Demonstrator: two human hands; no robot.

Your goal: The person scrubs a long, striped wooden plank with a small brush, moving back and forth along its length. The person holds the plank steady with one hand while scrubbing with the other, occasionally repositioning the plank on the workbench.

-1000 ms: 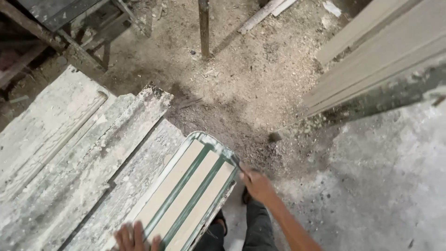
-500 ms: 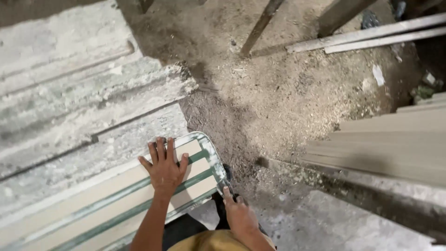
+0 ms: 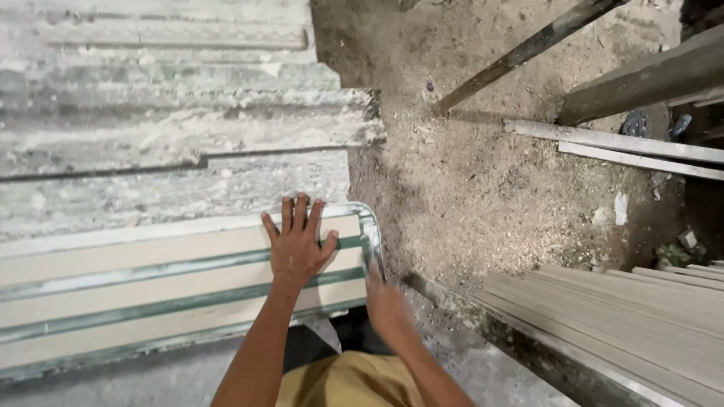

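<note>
Pressing flat with fingers spread, the left hand (image 3: 296,240) lies on the cream, green-striped panel (image 3: 151,283), near its rounded end. The right hand (image 3: 383,301) is blurred at that end's edge; whether its grip is clamped there cannot be told. The panel lies beside weathered grey sheets (image 3: 173,120), above the sawdust-strewn floor (image 3: 483,181). Judging by this, positioning seems unfinished, with both hands on the panel.

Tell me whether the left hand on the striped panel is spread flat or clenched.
Spread flat: the left hand lies palm down on the striped panel, fingers extended and apart.
</note>
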